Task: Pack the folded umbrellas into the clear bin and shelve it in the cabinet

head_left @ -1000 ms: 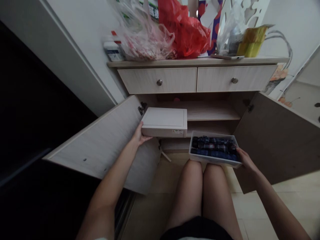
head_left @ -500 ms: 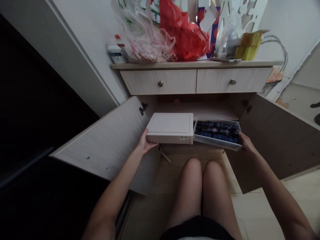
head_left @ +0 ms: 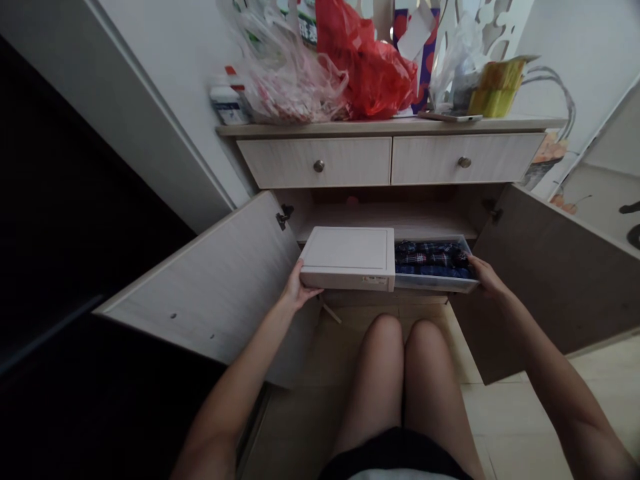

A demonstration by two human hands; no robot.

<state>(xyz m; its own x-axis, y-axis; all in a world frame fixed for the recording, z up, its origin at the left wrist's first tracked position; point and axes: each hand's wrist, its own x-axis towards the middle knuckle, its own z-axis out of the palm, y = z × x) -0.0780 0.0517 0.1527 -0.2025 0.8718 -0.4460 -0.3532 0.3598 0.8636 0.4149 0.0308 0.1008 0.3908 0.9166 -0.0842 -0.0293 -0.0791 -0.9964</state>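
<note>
My left hand (head_left: pixel 299 288) grips the left end of a white storage box casing (head_left: pixel 349 250), thumb at its side and fingers beneath. Out of the casing's right end sticks a translucent drawer (head_left: pixel 436 283), its left part inside the casing. Dark plaid folded cloth (head_left: pixel 431 259) lies in the drawer. My right hand (head_left: pixel 486 277) is closed on the drawer's right end. Both pieces are held in front of the open cabinet, above my knees.
Cabinet doors stand open at left (head_left: pixel 215 287) and right (head_left: pixel 555 287). Inside is a shelf (head_left: pixel 380 217). Above are two closed drawers (head_left: pixel 320 163). The cabinet top carries a red plastic bag (head_left: pixel 370 73), a clear bag (head_left: pixel 300 87), a white bottle (head_left: pixel 229 105) and a phone (head_left: pixel 453 117).
The drawer has moved left and straightened, its left end now inside the casing. My left hand and the casing have shifted slightly right; my right hand has come left.
</note>
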